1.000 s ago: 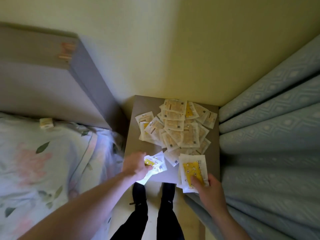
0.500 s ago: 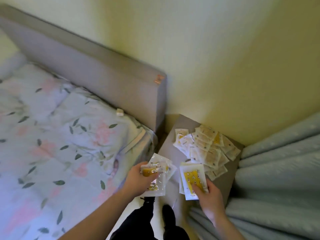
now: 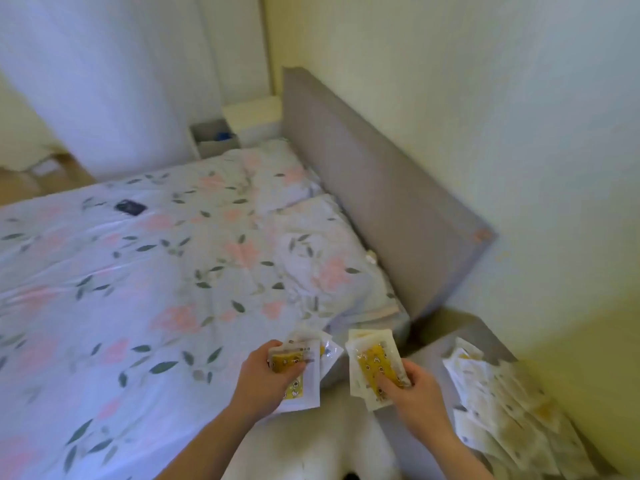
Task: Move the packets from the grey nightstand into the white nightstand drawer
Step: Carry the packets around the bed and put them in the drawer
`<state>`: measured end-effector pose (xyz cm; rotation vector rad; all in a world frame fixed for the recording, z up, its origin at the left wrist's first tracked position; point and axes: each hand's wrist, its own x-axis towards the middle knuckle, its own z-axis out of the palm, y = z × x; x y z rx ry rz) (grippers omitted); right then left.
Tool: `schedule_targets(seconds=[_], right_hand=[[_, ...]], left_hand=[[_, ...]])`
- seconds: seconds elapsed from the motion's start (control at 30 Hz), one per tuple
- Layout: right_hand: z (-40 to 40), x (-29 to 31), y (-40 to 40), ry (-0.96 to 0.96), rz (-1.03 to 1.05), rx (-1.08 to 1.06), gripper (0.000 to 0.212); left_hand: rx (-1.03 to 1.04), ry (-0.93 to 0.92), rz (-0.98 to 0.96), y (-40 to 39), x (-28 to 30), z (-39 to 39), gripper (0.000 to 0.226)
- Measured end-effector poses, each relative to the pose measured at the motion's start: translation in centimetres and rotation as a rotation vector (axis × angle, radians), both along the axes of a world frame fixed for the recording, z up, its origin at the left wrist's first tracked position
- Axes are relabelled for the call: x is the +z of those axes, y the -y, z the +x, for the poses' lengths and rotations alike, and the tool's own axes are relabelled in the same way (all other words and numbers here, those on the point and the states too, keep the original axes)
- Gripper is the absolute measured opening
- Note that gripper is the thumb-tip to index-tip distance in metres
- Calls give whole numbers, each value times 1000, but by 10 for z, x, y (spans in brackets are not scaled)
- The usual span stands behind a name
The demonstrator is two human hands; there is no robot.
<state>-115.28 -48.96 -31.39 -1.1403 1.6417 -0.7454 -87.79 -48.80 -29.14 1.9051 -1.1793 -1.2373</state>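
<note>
Head view, frame blurry. Left hand at lower centre grips a small stack of white packets w/ yellow print, thumb across the top one, fingers curled under. Right hand just right of it grips a second stack of packets, top one showing a yellow panel w/ small figures; thumb lies on its lower end. The two stacks sit near each other but apart, both held above the gap btwn the bed and the grey nightstand.

Grey nightstand at lower right, against the yellow-ish wall; a loose pile of packets spreads over its top, overlapping, running out toward the bottom right corner.

Bed fills the left and centre: floral sheet w/ pink flowers and green leaves, a pillow in the same print by the grey headboard, which runs diagonally from upper centre to right centre. A dark flat item lies on the sheet at upper left, too blurred to ID.

White nightstand at upper centre, past the far end of the headboard; its drawer is pulled open w/ something blue inside.
</note>
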Motion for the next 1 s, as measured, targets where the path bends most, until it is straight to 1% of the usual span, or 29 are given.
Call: schedule_targets(seconds=[0.1,0.2,0.37,0.43,0.5,0.6,0.7,0.83,1.0], right_hand=[[74,7,7,-9,-35,144,8],[162,11,0,-5,-83,247,11],[317,22,-40,26,-128,457,10],[372,25,-57,24,-154,551,6],[426,32,-75,21,-178,632,7],[503,49,-98,53,-207,733,14],[576,61,-114,63,-227,859,17],[677,66,-135,55,-239,1016,11],[809,60,-174,87,-265,1170,10]], left_hand=[[151,-10,-23,-38,13,70,17],[281,-13,-33,-84,23,146,21],[437,68,-64,-171,36,284,16],[500,103,-67,-205,39,337,17],[581,129,-74,-241,43,384,18],[715,150,-93,-287,54,445,17],[839,145,-109,-328,59,499,16],[990,147,-130,-382,61,564,16],[1145,147,-120,-447,56,644,16]])
